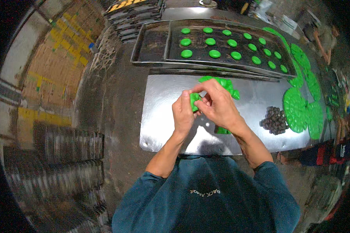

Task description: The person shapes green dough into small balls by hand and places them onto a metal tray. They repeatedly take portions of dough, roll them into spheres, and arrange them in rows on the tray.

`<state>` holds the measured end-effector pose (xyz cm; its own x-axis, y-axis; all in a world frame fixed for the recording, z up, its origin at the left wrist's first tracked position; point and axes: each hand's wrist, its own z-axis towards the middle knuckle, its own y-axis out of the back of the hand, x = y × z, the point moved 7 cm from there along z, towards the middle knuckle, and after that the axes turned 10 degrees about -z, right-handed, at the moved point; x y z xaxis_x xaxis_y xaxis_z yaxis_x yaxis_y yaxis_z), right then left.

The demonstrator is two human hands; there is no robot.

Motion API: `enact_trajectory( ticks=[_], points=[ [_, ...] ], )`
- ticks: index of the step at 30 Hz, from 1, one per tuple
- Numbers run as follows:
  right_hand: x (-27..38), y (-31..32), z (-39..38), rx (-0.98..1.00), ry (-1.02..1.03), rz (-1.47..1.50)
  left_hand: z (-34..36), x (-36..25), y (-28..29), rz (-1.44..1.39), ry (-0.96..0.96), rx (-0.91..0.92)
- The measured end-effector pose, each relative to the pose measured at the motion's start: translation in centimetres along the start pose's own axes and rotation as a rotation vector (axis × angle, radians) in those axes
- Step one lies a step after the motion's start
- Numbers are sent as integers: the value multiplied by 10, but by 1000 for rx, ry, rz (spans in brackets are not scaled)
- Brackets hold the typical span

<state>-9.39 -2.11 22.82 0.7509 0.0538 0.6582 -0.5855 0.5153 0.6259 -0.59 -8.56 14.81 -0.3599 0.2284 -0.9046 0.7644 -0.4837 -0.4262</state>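
Note:
Between my two hands, above the metal sheet [159, 112], is a small lump of bright green dough [194, 101]. My left hand [181, 112] is closed round it from the left. The fingers of my right hand [219, 106] are bent in a pinch at its right side, partly hiding it. Behind my hands lie more green dough pieces [234, 92]. Another bit of green dough [223, 130] shows under my right wrist. A heap of dark brown balls [275, 121] sits on the sheet to the right.
Beyond the sheet, a dark baking tray [151, 61] bears rows of green dough rounds [214, 54]. Large flattened green dough slabs [295, 110] lie along the right. Stacked trays [134, 19] stand at the far left, with dark racks [72, 145] lower left. Other people [323, 40] are at the right.

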Motion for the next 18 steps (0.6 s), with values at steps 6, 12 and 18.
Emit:
enact_trajectory(
  ticks=[6, 12, 18],
  points=[
    [22, -64, -49, 130, 332, -486, -7, 44, 43, -109, 216, -39],
    [-85, -133, -146, 493, 219, -617, -67, 133, 113, 375, 617, 228],
    [-92, -136, -136, 946, -50, -662, -85, 86, 231, 66, 427, -242]
  ],
)
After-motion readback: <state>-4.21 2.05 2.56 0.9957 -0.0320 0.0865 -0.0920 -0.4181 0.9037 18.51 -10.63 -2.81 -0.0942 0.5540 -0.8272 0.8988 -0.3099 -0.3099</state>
